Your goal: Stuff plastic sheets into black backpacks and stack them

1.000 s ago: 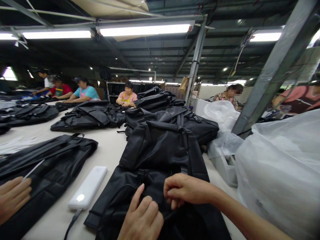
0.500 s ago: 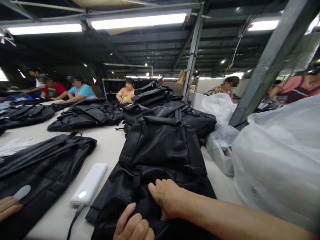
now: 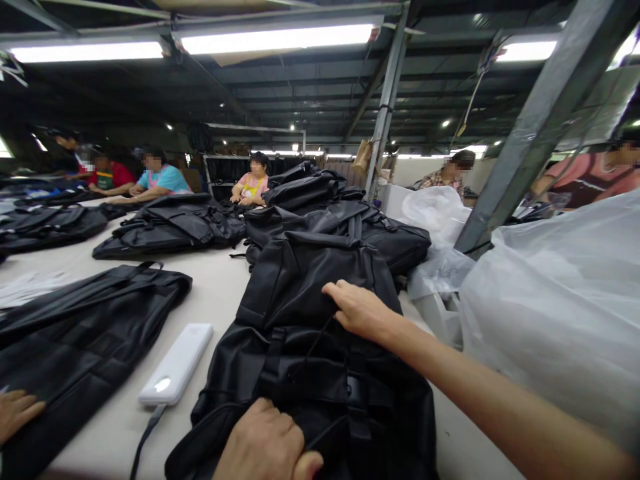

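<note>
Here, in the head view, a black backpack [image 3: 320,347] lies flat on the pale table [image 3: 220,287], its near end at the table's near edge and its length running away toward the far side. The left hand [image 3: 267,443] rests on the near end of the backpack with its fingers curled down into the dark fabric, closed on a fold of it. The right hand [image 3: 357,310] reaches out farther along the same backpack, palm down, its fingers bent over the seam where the upper flap meets the body; they press the material, though whether they pinch it cannot be told. Just left of the backpack lies a white power bank [image 3: 176,365], a dark cable [image 3: 145,443] running from its near end toward the near edge. Farther left a second flat black bag [image 3: 85,327] covers the table's left part, and another person's hand [image 3: 17,413] rests on its near end at the left border. More black bags [image 3: 175,227] are piled toward the far edge, where seated workers [image 3: 250,187] sit. Along the right edge stands a large clear plastic sack [image 3: 560,307], beside a slanted metal post [image 3: 540,120].
</note>
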Action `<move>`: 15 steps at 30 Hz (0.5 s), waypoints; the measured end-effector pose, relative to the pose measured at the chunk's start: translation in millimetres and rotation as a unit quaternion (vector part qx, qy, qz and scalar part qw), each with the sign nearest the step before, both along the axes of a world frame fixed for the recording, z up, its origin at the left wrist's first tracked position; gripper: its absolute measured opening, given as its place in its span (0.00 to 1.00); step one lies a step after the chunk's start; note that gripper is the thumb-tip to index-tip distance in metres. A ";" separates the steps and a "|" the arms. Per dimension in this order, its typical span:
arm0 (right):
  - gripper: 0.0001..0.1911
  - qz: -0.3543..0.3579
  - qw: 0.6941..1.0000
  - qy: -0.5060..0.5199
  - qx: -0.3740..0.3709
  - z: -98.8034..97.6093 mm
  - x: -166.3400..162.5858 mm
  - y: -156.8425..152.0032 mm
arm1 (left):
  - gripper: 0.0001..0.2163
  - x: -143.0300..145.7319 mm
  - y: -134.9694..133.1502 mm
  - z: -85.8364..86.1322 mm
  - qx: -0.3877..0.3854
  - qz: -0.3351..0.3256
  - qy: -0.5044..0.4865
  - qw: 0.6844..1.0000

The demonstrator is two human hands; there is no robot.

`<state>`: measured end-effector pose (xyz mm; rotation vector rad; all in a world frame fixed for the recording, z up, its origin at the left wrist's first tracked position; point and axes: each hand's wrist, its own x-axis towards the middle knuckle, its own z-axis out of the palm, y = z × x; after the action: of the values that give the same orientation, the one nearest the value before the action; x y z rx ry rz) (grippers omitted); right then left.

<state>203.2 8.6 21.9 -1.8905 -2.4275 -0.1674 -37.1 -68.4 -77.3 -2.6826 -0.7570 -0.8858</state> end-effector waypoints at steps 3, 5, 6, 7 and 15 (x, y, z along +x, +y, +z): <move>0.41 0.075 0.997 -0.012 -0.002 -16.5 -27.9 -28.1 | 0.13 11.1 11.1 0.6 -0.081 0.096 0.075 0.989; 0.45 0.121 0.992 -0.014 0.007 -25.1 -42.1 -44.3 | 0.09 14.0 18.4 -2.9 -0.080 0.128 0.094 0.984; 0.45 0.137 0.991 -0.007 0.003 -27.8 -46.4 -50.1 | 0.13 13.9 21.3 -4.6 -0.063 0.126 0.096 0.985; 0.45 0.151 0.989 0.006 -0.011 -29.9 -48.8 -54.0 | 0.18 13.0 23.6 -5.3 -0.043 0.115 0.095 0.988; 0.32 0.088 0.992 0.056 -0.075 -45.7 -29.3 -23.9 | 0.17 10.4 17.8 25.4 -0.231 0.065 0.137 0.961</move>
<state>173.9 -15.3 -23.8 -1.6755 -2.5752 0.1301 -26.7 -50.6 -51.9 -3.0081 -1.1742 -0.3197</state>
